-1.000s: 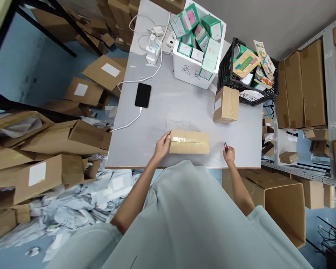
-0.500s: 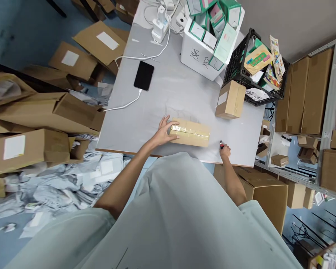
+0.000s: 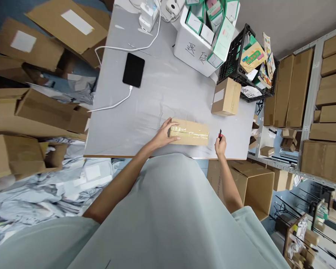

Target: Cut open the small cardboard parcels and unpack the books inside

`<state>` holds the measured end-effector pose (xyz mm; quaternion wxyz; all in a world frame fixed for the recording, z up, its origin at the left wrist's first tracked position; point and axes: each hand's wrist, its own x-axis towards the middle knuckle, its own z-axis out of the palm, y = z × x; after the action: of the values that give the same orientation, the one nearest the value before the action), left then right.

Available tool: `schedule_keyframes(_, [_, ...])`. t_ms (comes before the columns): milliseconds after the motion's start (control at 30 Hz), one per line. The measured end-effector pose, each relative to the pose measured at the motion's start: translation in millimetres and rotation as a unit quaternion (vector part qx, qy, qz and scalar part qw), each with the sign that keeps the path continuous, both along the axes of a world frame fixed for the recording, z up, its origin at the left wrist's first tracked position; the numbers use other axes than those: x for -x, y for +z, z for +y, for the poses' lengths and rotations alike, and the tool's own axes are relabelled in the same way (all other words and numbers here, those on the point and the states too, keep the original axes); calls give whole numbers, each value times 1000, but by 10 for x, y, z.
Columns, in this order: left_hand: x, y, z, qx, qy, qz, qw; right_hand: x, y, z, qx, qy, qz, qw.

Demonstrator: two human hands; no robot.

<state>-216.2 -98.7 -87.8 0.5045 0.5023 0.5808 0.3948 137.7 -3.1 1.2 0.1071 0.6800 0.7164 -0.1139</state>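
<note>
A long cardboard box [image 3: 194, 133] with shiny clear tape along its top lies near the table's front edge. My left hand [image 3: 165, 135] grips the left end of this box, thumb on the near side and fingers on the far side. To the right of the box, my right hand [image 3: 220, 145] is closed around a small red and black utility knife [image 3: 220, 134], its dark tip pointing away from me. The knife is apart from the box. A second, squarer cardboard box [image 3: 226, 98] with a white label stands farther back on the right.
A black phone [image 3: 133, 70] on a white cable lies on the grey table [image 3: 162, 80]. At the back are a white bin [image 3: 194, 48] of green-and-white boxes and a black crate [image 3: 232, 61]. Cartons and plastic bags lie left of the table; an open carton [image 3: 257, 186] stands right, below the edge.
My right hand has lifted and turned a little, so the knife now points more away from me. My left hand stays on the long box. The whole view has shifted slightly.
</note>
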Motion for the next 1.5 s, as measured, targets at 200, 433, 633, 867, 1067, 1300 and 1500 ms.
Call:
schedule_keyframes(200, [-42,-34,-10,-2,15,-21,1000,689,614,2,72,141,24,987])
schedule_keyframes(433, [-67,-74,-3,-17,13,-38,999,1733,801,-75,215,365,-80,902])
schedule_keyframes(633, [-105,-143,1,-31,24,-49,998,2098,893,30,250,414,-152,862])
schedule_keyframes(867, [-125,-169,11,-25,28,-62,997,2218,928,43,268,432,-188,841])
schedule_keyframes(1067, [-100,-108,12,-20,28,-61,998,2279,918,2,265,428,-202,840])
schedule_keyframes(1300, [-78,-77,2,-17,23,-63,998,2313,875,-29,248,433,-205,842])
schedule_keyframes(1500, [-74,-86,11,-16,23,-44,999,2410,912,-5,251,447,-199,835])
